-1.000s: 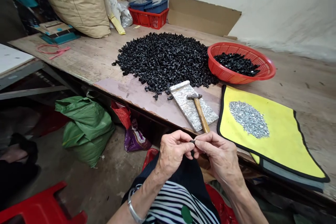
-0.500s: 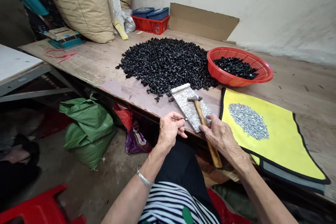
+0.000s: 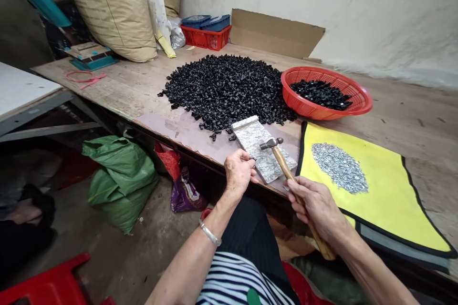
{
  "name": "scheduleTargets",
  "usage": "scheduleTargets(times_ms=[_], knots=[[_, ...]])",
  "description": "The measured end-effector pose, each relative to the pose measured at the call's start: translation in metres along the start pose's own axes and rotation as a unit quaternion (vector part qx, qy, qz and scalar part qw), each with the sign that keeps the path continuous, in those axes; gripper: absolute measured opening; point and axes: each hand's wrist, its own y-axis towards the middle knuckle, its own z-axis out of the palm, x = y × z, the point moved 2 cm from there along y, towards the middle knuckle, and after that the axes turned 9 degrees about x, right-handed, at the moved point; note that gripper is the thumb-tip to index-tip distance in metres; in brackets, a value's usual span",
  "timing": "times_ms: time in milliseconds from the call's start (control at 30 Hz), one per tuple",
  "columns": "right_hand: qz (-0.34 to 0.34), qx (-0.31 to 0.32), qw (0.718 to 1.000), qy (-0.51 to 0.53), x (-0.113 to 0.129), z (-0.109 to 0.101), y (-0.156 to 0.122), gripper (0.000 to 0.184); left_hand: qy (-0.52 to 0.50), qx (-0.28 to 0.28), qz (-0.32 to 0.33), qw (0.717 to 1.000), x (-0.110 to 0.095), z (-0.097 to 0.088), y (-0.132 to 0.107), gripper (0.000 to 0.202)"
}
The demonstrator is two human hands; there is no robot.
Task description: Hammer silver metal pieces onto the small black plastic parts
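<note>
My right hand (image 3: 313, 200) is wrapped round the wooden handle of a ball-peen hammer (image 3: 284, 164). The hammer's head is over the far right part of a worn metal plate (image 3: 252, 138), which has a raised bar at its far end. Beside the plate's left edge, my left hand (image 3: 240, 170) pinches a small black plastic clip (image 3: 254, 158) between thumb and fingers. Much of the clip is hidden by the fingertips. Small silvery metal pieces (image 3: 339, 169) lie heaped on a yellow black-edged cloth (image 3: 390, 190) to the right.
A large pile of black clips (image 3: 225, 86) covers the table's middle. Right of it stands a red basket (image 3: 365, 100) holding more black parts. Big sacks (image 3: 110, 9) and a red crate (image 3: 207, 38) stand at the back. A green bag (image 3: 118, 181) sits on the floor.
My right hand has closed round the hammer handle and moved right and down, turning and lifting the hammer. My left hand has shifted slightly right, nearer the plate, still pinching the clip.
</note>
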Motion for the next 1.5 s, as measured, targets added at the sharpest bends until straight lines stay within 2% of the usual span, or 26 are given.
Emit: scheduleTargets(times_ms=[67, 100, 233, 300, 367, 467, 567, 700, 767, 833, 900, 967, 1133, 1333, 1433, 1500], knots=[[-0.07, -0.062, 0.987, -0.134, 0.001, -0.003, -0.005, 0.031, 0.005, -0.005, -0.001, 1.0, 0.001, 0.0, 0.0, 0.013], [-0.112, -0.094, 0.966, -0.211, 0.001, -0.003, -0.007, 0.03, 0.007, -0.009, -0.001, 1.0, 0.001, 0.0, 0.0, 0.013], [-0.237, -0.193, 0.84, -0.449, -0.001, 0.0, -0.016, 0.033, 0.018, -0.022, 0.013, 1.0, 0.002, -0.001, -0.003, 0.01], [-0.269, -0.223, 0.775, -0.526, -0.003, 0.003, -0.019, 0.035, 0.019, -0.026, 0.015, 0.999, 0.002, -0.001, -0.004, 0.01], [-0.296, -0.25, 0.724, -0.571, -0.004, 0.007, -0.021, 0.034, 0.016, -0.033, 0.011, 0.999, 0.002, -0.002, -0.006, 0.011], [-0.32, -0.271, 0.678, -0.604, -0.004, 0.011, -0.023, 0.031, 0.016, -0.042, 0.007, 0.999, 0.001, -0.002, -0.007, 0.013], [-0.322, -0.269, 0.662, -0.621, -0.001, 0.013, -0.025, 0.028, 0.015, -0.045, 0.001, 0.999, 0.0, -0.001, -0.007, 0.014], [-0.35, -0.274, 0.672, -0.592, 0.005, 0.016, -0.035, 0.026, 0.009, -0.046, -0.004, 0.999, -0.001, -0.001, -0.007, 0.014], [-0.368, -0.309, 0.671, -0.565, 0.006, 0.019, -0.039, 0.028, 0.007, -0.045, -0.009, 0.999, -0.001, -0.001, -0.007, 0.014], [-0.363, -0.327, 0.654, -0.578, 0.002, 0.023, -0.038, 0.027, 0.005, -0.045, -0.009, 0.999, -0.001, -0.001, -0.007, 0.014], [-0.34, -0.315, 0.628, -0.625, -0.002, 0.027, -0.034, 0.023, 0.004, -0.048, -0.006, 0.999, -0.001, -0.001, -0.006, 0.015], [-0.319, -0.302, 0.613, -0.657, -0.005, 0.027, -0.032, 0.023, -0.001, -0.049, -0.006, 0.999, -0.002, -0.001, -0.005, 0.016], [-0.374, -0.334, 0.606, -0.618, -0.001, 0.024, -0.041, 0.03, -0.013, -0.042, -0.016, 0.999, -0.002, 0.0, -0.005, 0.017], [-0.366, -0.325, 0.598, -0.635, -0.005, 0.032, -0.034, 0.024, -0.002, -0.044, -0.023, 0.999, -0.002, 0.001, -0.004, 0.016], [-0.396, -0.373, 0.579, -0.607, -0.002, 0.035, -0.037, 0.032, 0.0, -0.037, -0.029, 0.999, -0.002, 0.001, -0.004, 0.015], [-0.39, -0.378, 0.567, -0.619, -0.001, 0.038, -0.038, 0.032, 0.004, -0.039, -0.03, 0.999, -0.002, 0.001, -0.004, 0.016]])
